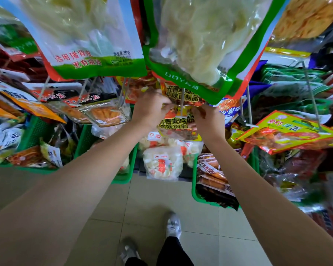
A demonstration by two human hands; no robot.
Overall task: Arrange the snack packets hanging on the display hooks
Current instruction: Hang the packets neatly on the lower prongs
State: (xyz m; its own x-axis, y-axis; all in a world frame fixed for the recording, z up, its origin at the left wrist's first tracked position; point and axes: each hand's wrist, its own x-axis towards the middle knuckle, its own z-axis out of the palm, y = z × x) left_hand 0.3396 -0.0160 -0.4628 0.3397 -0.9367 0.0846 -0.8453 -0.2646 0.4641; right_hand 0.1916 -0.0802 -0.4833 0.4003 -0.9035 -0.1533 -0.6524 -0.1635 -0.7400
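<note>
A yellow and red snack packet (178,124) with black print hangs on a white display hook (182,104) in the middle of the rack. My left hand (151,108) pinches its top left corner. My right hand (206,118) pinches its top right corner. More packets of the same kind (183,94) hang behind it on the same hook. Two big green-edged packets (96,41) of pale strips hang close overhead and hide the top of the rack.
Hooks to the left carry clear packets of orange snack (106,114); hooks to the right carry a yellow packet (288,132) and green ones. Green baskets (123,179) of bagged goods stand below at shin height. Beige floor tiles (152,200) and my shoes lie underneath.
</note>
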